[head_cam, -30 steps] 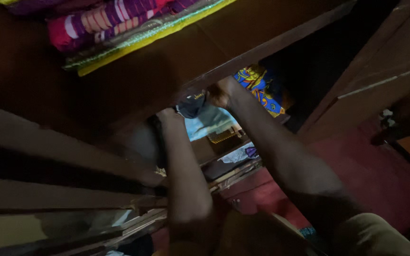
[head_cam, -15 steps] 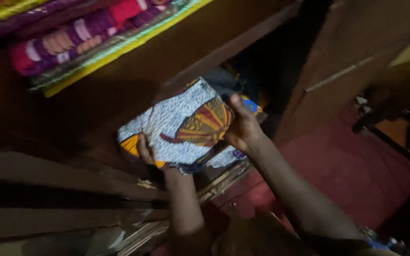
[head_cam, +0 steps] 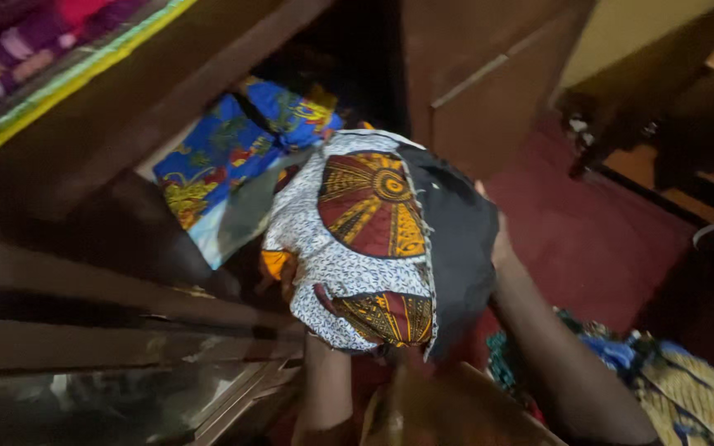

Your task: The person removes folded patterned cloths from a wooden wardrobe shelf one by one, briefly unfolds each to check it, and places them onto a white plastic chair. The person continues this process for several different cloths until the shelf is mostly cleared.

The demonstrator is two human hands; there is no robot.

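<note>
Lifted clear of shelf edge: folded cloth (head_cam: 357, 248) | both hands' fingers clamped on it | red floor (head_cam: 597, 231) open rightward

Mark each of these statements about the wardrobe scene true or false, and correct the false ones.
1. Both hands hold a white patterned cloth with orange-and-maroon sunburst circles. True; the left hand and right hand are mostly hidden behind it.
2. A blue printed fabric lies on the wooden shelf behind the cloth. True.
3. The floor is green. False; it is dark red.
4. The held cloth is plain, with no pattern. False; it is densely printed.
5. Folded striped pink and purple fabrics lie on the floor. False; they sit on an upper shelf, top left.
</note>
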